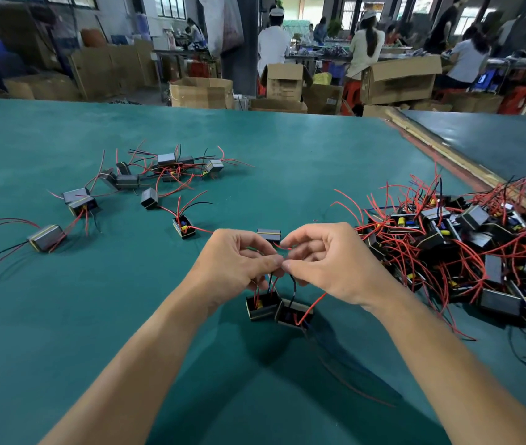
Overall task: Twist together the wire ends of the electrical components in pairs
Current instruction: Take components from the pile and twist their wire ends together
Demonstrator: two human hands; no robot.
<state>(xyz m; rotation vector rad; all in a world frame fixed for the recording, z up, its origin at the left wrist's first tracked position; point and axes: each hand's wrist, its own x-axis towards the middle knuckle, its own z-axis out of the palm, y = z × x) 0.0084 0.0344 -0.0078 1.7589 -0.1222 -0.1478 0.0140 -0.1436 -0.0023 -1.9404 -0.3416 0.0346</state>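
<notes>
Pinching black wires (294, 289) of two components (263, 308) in left hand (236, 264) and right hand (325, 264), fingertip to fingertip, bringing ends together for twisting.

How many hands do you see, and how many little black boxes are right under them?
Hands: 2, left hand and right hand, both pinching wires
Little black boxes under them: 2
Total: 4

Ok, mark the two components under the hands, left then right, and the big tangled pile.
Left component (263, 312), head view, on its dark front wall.
Right component (286, 317), head view, on its dark side wall.
Tangled pile (500, 306), head view, on a grey box at its near edge.
</notes>
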